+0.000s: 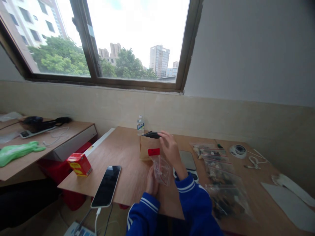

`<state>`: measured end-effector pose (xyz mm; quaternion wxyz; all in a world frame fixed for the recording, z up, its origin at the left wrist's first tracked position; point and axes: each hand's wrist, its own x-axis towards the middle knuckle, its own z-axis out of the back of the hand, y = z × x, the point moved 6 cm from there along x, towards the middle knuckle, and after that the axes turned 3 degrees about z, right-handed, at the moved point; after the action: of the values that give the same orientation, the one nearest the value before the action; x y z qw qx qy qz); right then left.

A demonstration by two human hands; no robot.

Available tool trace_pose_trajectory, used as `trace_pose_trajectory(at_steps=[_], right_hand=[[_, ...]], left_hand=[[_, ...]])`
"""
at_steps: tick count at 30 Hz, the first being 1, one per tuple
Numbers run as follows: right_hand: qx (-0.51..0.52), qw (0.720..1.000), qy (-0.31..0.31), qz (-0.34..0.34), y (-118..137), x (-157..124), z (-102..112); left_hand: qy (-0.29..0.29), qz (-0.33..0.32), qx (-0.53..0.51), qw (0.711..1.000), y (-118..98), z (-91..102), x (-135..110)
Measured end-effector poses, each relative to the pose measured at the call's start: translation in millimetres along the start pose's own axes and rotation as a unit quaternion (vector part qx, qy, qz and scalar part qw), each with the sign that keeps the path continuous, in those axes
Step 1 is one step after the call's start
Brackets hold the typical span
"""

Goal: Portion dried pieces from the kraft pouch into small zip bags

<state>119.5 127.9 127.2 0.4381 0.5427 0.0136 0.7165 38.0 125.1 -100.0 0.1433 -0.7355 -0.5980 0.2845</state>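
Observation:
A brown paper bag (147, 149) stands upright on the table in front of me, its mouth parted to show a dark inside. My right hand (170, 149) is at the right side of that mouth, its curved fingers on the rim; the thumb is hidden. Lower down, my left hand (152, 183) is closed around the lower left side of a clear plastic bag (162, 172) with a red top strip (154, 151). This clear bag is tilted in front of the paper bag, and its contents are hard to make out. Right beside it is a kitchen scale (188, 160), partly behind my right wrist.
Several zip bags of small parts (219, 170) lie in a column at the right. Beyond them are a white dome camera (238, 150) and cable. A water bottle (140, 125) stands behind the paper bag. At left are a red box (80, 164) and a phone (107, 186) on a charging cable.

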Motion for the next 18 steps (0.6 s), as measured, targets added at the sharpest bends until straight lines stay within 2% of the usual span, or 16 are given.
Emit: trace_pose_trajectory(at_steps=[2, 4, 6, 8, 11, 15, 16, 18], right_hand=[[0.004, 0.997, -0.031, -0.066, -6, -36, 5], [-0.02, 0.991, -0.022, -0.128, -18, -76, -2], [-0.025, 0.979, -0.02, -0.199, -39, -111, -13], [0.015, 0.962, -0.039, -0.27, -63, -135, -19], [0.123, 0.936, -0.014, -0.329, -84, -144, -19], [0.234, 0.907, 0.082, -0.341, -79, -135, -10], [0.254, 0.901, 0.081, -0.342, -75, -134, -8], [0.267, 0.896, 0.029, -0.352, -73, -135, -1]], left_hand=[[0.011, -0.031, -0.004, 0.999, -4, -4.2, -2], [0.016, -0.064, 0.009, 0.998, -8, -8.1, -6], [0.02, -0.078, 0.044, 0.996, -9, -12.0, -10], [0.025, -0.074, 0.089, 0.993, -9, -15.1, -16], [0.027, -0.075, 0.154, 0.985, -15, -15.2, -26], [0.02, -0.068, 0.247, 0.967, -22, -11.2, -37], [0.017, -0.077, 0.263, 0.962, -24, -11.3, -40], [0.014, -0.119, 0.286, 0.951, -32, -14.9, -45]])
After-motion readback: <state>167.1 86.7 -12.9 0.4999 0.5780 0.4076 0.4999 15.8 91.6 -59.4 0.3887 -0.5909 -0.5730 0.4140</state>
